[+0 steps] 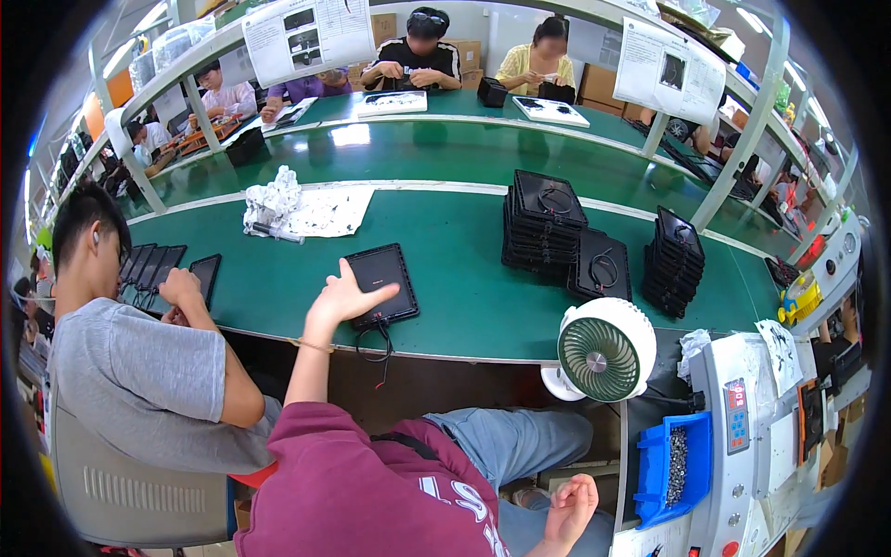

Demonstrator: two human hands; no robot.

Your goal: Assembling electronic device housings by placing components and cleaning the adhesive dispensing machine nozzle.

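My left hand (345,295) reaches over the green workbench with thumb and forefinger spread apart. Beneath it lies a flat black rectangular panel (379,269), partly covered by the hand. From the panel's near edge a thin black cable (375,345) hangs over the bench's front edge. Down at the lower right, beside my leg, my right hand (570,512) is raised with its fingers curled in. Whatever those fingers hold, if anything, is too small to make out. To its right sits a blue bin (703,464) of small metal parts.
A white fan (605,351) stands at the bench's front right. Behind it rise stacks of black panels (543,223). Crumpled white wrapping (273,197) lies at the back left. A co-worker (148,362) sits close on my left. A control machine (742,418) is at right.
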